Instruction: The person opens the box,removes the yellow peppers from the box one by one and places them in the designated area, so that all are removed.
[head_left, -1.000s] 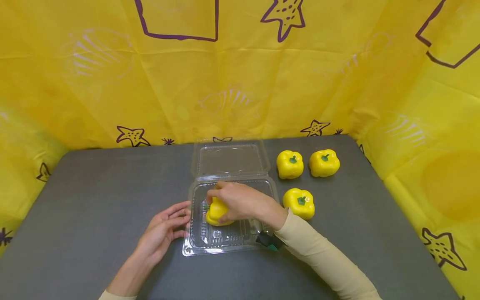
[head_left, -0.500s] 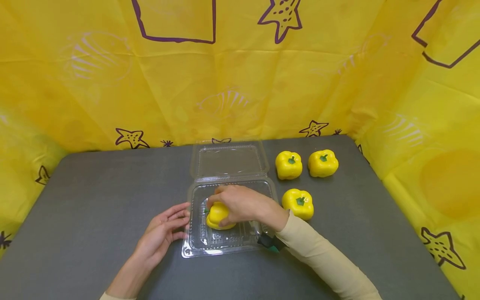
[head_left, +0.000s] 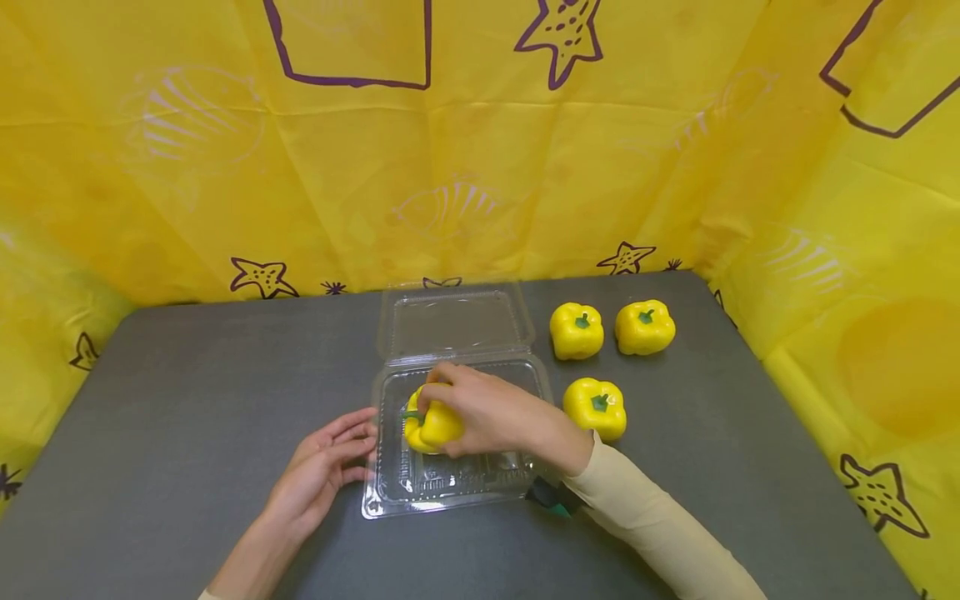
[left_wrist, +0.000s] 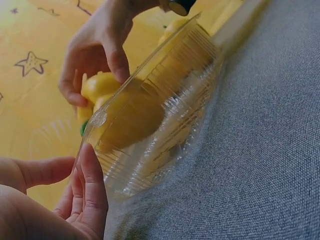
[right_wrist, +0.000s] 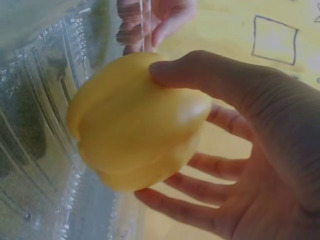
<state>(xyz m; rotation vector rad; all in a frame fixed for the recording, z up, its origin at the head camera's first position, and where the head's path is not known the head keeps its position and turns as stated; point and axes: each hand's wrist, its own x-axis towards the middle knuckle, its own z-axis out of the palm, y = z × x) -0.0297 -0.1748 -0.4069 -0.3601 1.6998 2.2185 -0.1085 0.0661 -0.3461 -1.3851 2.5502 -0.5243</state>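
My right hand (head_left: 487,408) holds a yellow bell pepper (head_left: 437,427) over the base of a clear plastic clamshell container (head_left: 480,504), which lies open with its lid folded back. The pepper lies on its side, its green stem pointing left. In the right wrist view, the thumb presses on one side of the pepper (right_wrist: 135,120), with the fingers spread around the other. At the container's left rim is my left hand (head_left: 322,462). The left wrist view shows its thumb on one side of the rim and a finger (left_wrist: 93,180) on the other.
Three more yellow bell peppers stand right of the container: one behind (head_left: 577,332), one at the far right (head_left: 645,327) and one by the right forearm (head_left: 595,408). The grey table (head_left: 210,400) ends at a yellow patterned curtain (head_left: 337,167) behind it.
My right hand has turned and raised the pepper slightly, and its stem now shows more clearly toward the left. My left hand stays at the rim. The other peppers stand as before.
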